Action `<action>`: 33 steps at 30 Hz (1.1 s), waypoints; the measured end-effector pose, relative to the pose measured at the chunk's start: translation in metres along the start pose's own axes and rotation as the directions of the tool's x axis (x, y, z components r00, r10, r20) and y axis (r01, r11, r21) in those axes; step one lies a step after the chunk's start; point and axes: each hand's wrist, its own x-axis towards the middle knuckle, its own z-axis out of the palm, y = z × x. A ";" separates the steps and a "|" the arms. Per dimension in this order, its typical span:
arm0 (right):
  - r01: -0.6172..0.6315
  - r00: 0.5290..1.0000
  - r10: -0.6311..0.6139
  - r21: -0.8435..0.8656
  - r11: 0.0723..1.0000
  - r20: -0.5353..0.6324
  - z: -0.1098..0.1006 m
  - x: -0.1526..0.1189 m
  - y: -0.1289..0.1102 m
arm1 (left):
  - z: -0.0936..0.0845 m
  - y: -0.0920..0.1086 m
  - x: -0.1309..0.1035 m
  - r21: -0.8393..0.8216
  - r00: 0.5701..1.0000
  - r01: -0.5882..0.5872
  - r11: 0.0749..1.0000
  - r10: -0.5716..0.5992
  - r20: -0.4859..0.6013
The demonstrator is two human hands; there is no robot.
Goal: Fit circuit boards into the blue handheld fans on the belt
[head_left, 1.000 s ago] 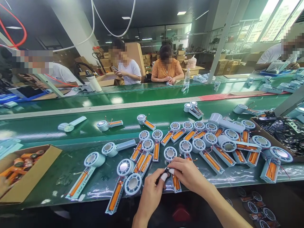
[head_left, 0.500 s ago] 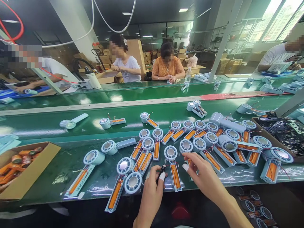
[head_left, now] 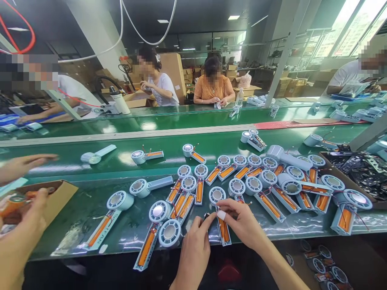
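Note:
My left hand [head_left: 195,246] is closed on a small black circuit board [head_left: 207,216], mostly hidden by the fingers. My right hand [head_left: 243,221] pinches a thin wire by my left fingertips; the fingers cover most of it. Both hands are over a light-blue handheld fan [head_left: 217,195] with a round grilled head. Its open handle points toward me and shows an orange battery [head_left: 224,233]. White covers sit on some of my fingertips. Close to my left hand lies another round fan head [head_left: 169,233].
Several similar fans [head_left: 269,177] crowd the bench [head_left: 99,181] to the right. A carton [head_left: 57,205] of orange parts stands left, with a co-worker's hand [head_left: 33,217] in it. A box of black circuit boards [head_left: 359,169] is at right. Co-workers sit across the line.
My right hand has moved left, from beside the fan to above its handle, and its fingers have closed against my left fingertips. A co-worker's hands have come in at left.

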 end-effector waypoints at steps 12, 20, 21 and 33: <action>-0.053 0.997 0.054 -0.009 0.999 0.059 0.007 0.001 -0.015 | -0.002 0.000 -0.005 -0.379 0.976 0.077 0.922 -0.148 -0.161; -0.141 0.982 0.132 0.053 0.989 0.136 0.002 0.007 -0.007 | -0.001 0.006 -0.008 -0.454 0.966 0.090 0.887 -0.188 -0.177; -0.140 0.983 0.135 0.034 0.990 0.125 0.002 0.007 -0.007 | -0.001 0.006 -0.008 -0.458 0.963 0.087 0.884 -0.192 -0.189; 0.132 0.991 -0.087 -0.579 0.804 0.105 0.009 0.004 -0.024 | 0.002 0.011 -0.007 -0.375 0.956 0.013 0.927 -0.121 -0.267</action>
